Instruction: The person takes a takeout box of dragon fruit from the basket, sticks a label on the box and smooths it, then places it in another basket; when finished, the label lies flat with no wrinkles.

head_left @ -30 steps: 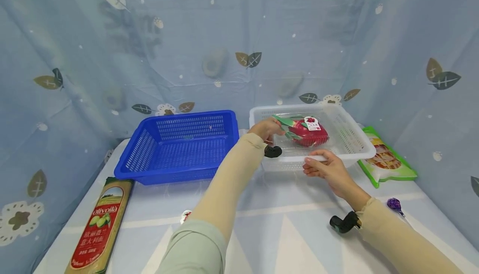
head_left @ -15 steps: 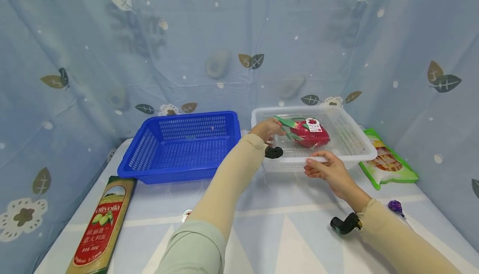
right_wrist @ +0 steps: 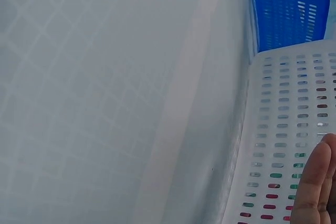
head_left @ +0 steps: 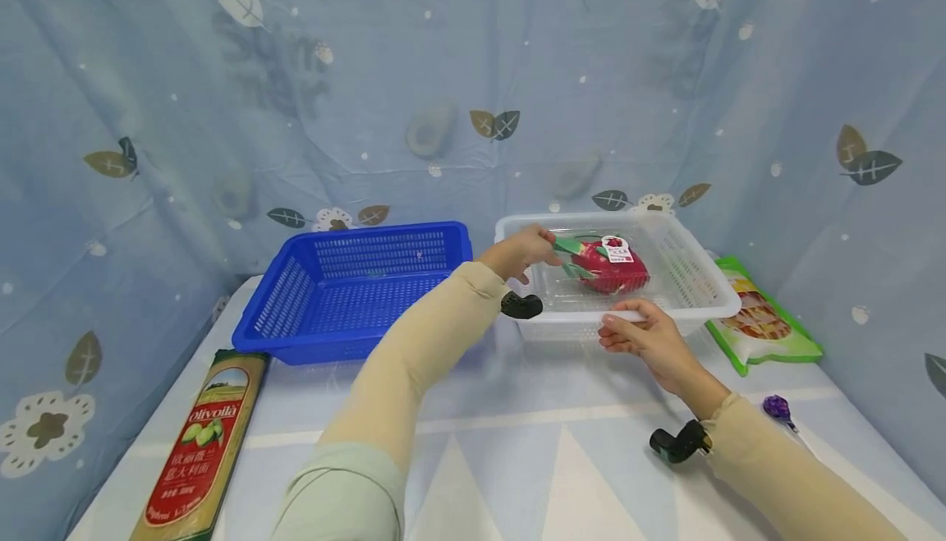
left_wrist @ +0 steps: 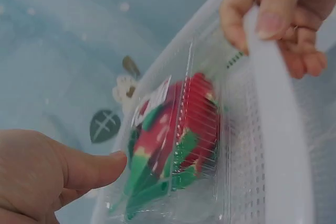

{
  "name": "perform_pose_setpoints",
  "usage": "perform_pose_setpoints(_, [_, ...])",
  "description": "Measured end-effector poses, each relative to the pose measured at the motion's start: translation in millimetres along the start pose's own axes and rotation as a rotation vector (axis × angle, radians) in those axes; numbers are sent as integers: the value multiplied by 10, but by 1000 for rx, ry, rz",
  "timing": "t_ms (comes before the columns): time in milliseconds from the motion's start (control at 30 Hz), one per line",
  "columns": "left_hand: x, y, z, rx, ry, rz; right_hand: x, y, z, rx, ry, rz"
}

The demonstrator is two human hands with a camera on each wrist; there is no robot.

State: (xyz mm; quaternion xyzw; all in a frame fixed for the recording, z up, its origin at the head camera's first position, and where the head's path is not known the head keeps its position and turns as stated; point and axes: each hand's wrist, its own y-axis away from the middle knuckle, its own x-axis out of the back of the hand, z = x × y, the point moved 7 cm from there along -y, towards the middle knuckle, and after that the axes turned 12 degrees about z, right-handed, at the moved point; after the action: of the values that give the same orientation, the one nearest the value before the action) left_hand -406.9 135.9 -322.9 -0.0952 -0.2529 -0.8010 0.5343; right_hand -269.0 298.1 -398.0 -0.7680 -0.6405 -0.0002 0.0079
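Note:
A clear plastic box holding a red and green dragon fruit (head_left: 609,266) lies inside the white basket (head_left: 713,307); a white label sits on its lid. My left hand (head_left: 521,254) is over the basket's left rim, beside the box's left end. In the left wrist view, the left thumb (left_wrist: 100,169) is stretched out near the fruit's green tips, with nothing visibly gripped. My right hand (head_left: 650,340) pinches the white basket's front rim between thumb and fingers. Through the slots of the basket wall (right_wrist: 281,124), red and green show in the right wrist view.
A blue basket (head_left: 347,348) stands left of the white one. Left front lies a spaghetti pack (head_left: 199,442). Right of the white basket is a green-edged food bag (head_left: 761,319), with a purple-wrapped lollipop (head_left: 776,408) in front. A patterned curtain (head_left: 429,57) hangs behind.
My left hand has drawn back a little to the left, away from the box's end. The box stays in the white basket, and my right hand keeps its hold on the rim.

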Motion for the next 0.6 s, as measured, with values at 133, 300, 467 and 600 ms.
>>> perform_pose_setpoints(133, [148, 235, 45, -36, -27, 2, -1, 6, -3, 11, 2, 1])
perform_pose_setpoints(300, [404, 572, -23, -93, -95, 15, 0, 16, -22, 17, -5, 3])
perform_pose_setpoints(467, [696, 939, -249, -195, -166, 121, 1, 7, -19, 13, 4, -1])
perform_pose_setpoints(600, [909, 1285, -485, -240, -183, 191, -12, 1, 0, 5, 13, -6])
